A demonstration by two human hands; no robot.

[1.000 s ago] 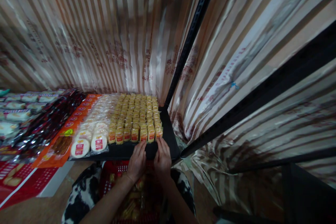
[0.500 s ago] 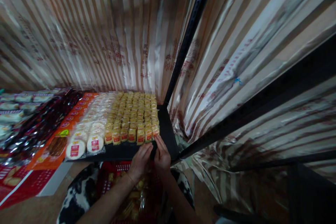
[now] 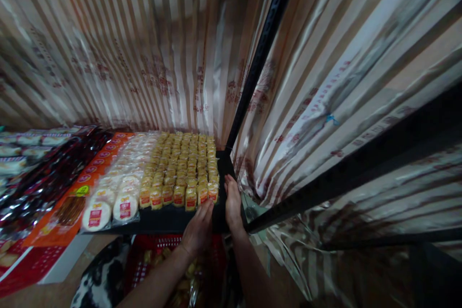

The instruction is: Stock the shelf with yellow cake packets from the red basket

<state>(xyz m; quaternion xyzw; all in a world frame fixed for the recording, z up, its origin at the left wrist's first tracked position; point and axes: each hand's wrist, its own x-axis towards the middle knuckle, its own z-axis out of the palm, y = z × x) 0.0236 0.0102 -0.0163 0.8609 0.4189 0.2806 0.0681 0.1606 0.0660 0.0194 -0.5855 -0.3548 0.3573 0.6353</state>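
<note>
Several rows of small yellow wrapped snack packets (image 3: 180,166) stand packed together on a black shelf (image 3: 162,219). My left hand (image 3: 198,228) is at the front right of the rows, its stretched fingertips against the lower front of the end packets. To the right of the block, my right hand (image 3: 234,202) is held on edge over the shelf, fingers straight and pointing away from me. A narrow gap separates it from the packets. Neither palm shows fully, and I see nothing gripped in either hand.
White round wrapped crackers (image 3: 124,207), an orange snack bag (image 3: 72,202) and dark shiny packages (image 3: 46,173) line the shelf leftward. Below sits a red basket (image 3: 135,262) holding more yellow packets. Black metal posts (image 3: 254,79) and striped plastic sheeting (image 3: 173,48) enclose the shelf.
My right hand has moved from the front of the rows to their right side, over the shelf. My left hand stays at the front corner. The view has shifted slightly.
</note>
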